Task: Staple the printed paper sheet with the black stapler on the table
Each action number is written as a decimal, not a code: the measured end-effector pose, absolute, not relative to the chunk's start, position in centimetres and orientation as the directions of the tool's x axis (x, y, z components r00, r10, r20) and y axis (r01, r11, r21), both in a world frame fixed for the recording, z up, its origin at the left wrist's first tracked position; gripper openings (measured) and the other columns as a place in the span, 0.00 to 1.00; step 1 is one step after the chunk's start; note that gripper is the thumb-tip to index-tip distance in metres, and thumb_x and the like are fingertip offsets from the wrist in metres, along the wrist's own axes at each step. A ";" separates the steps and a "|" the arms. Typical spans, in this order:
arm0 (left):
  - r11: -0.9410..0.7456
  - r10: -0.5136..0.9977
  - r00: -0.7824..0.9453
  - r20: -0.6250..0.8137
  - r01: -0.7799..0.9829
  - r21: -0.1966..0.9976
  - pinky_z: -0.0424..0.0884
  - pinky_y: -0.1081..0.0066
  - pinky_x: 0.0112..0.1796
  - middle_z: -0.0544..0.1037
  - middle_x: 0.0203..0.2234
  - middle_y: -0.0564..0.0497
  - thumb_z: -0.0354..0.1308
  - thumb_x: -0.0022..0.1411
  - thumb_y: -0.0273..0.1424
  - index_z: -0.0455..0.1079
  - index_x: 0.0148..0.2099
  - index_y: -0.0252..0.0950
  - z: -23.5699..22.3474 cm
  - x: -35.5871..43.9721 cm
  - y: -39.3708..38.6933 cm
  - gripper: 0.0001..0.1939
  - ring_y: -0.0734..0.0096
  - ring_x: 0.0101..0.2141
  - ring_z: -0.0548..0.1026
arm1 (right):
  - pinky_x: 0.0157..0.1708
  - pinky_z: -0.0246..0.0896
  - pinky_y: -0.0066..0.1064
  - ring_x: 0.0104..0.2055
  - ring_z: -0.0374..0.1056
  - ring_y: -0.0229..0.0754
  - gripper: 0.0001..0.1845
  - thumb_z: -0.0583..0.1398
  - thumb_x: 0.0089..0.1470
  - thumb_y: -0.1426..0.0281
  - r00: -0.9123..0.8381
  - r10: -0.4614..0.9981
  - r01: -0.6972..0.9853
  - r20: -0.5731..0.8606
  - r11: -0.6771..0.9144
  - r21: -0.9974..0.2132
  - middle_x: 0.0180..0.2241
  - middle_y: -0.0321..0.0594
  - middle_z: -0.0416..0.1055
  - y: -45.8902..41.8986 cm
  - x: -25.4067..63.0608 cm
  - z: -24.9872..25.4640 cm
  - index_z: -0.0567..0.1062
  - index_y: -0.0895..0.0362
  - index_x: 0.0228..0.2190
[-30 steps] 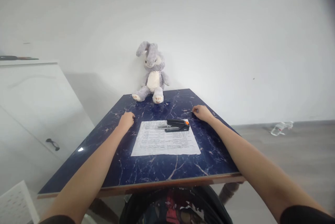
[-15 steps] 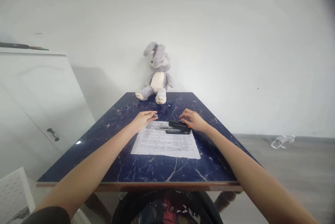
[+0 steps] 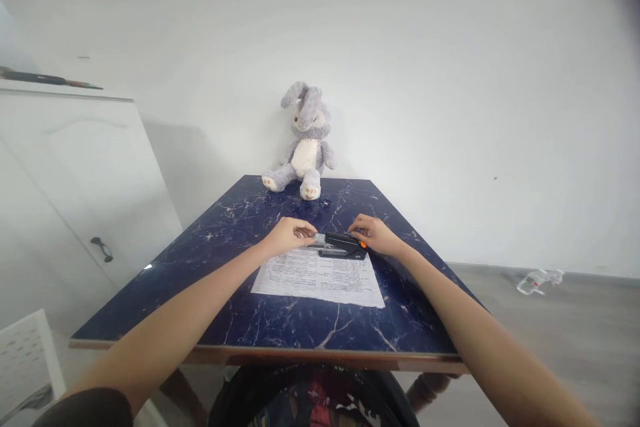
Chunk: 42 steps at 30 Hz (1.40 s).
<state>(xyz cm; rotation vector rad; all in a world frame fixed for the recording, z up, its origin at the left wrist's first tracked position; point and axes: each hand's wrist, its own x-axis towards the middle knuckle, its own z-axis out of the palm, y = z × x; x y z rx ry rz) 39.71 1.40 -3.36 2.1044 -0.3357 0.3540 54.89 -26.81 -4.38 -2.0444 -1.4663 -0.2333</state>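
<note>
A black stapler (image 3: pixel 345 250) with an orange part at its rear lies on a printed sheet of paper (image 3: pixel 320 280), its metal magazine drawn out to the left. My left hand (image 3: pixel 290 236) is closed in a pinch at the magazine's left end. A small grey strip of staples, mostly hidden by the fingers, is in that pinch. Curled around the stapler's rear and far side, my right hand (image 3: pixel 375 234) steadies it; its fingertips are partly covered.
The dark blue marbled table (image 3: pixel 280 327) carries the paper. A grey plush rabbit (image 3: pixel 306 147) sits at its far edge against the wall. To the left stands a white cabinet (image 3: pixel 75 174) with a brush (image 3: pixel 50 79) on top. A clear plastic item (image 3: pixel 537 280) lies on the floor at right.
My left hand has moved right with the staple strip, from above the paper's far edge to the stapler's magazine. My right hand stays by the stapler's rear. The view has shifted slightly.
</note>
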 end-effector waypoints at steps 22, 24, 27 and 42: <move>-0.688 -0.248 0.887 0.389 -0.444 0.574 0.69 0.73 0.37 0.82 0.34 0.50 0.66 0.57 0.29 0.81 0.38 0.38 -4.3 39.6 0.7 0.05 0.70 0.34 0.77 | 0.36 0.63 0.33 0.32 0.66 0.40 0.11 0.57 0.61 0.69 0.389 0.825 0.890 0.410 -0.221 -0.400 0.34 0.42 0.72 -26.5 54.7 -4.1 0.81 0.55 0.35; -0.707 -0.262 0.882 0.392 -0.452 0.544 0.69 0.72 0.37 0.81 0.33 0.50 0.66 0.58 0.30 0.81 0.36 0.38 -4.2 39.5 0.8 0.03 0.70 0.33 0.76 | 0.36 0.63 0.33 0.32 0.66 0.40 0.11 0.58 0.61 0.68 0.391 0.823 0.888 0.412 -0.218 -0.406 0.34 0.42 0.73 -26.5 54.7 -4.2 0.81 0.55 0.35; -0.701 -0.302 0.881 0.364 -0.464 0.541 0.70 0.72 0.39 0.82 0.34 0.50 0.66 0.59 0.31 0.82 0.37 0.40 -3.8 39.5 1.7 0.04 0.70 0.35 0.77 | 0.36 0.63 0.33 0.32 0.67 0.40 0.12 0.58 0.62 0.65 0.411 0.804 0.875 0.431 -0.215 -0.434 0.34 0.42 0.73 -26.5 54.7 -4.2 0.81 0.55 0.35; -0.579 -0.163 0.930 0.331 -0.362 0.731 0.73 0.70 0.40 0.82 0.35 0.52 0.67 0.53 0.25 0.71 0.42 0.38 -5.8 41.4 0.4 0.14 0.66 0.37 0.80 | 0.39 0.62 0.32 0.37 0.69 0.42 0.19 0.61 0.61 0.54 0.272 0.873 0.853 0.406 -0.023 -0.521 0.37 0.41 0.74 -23.4 50.3 -3.9 0.76 0.57 0.43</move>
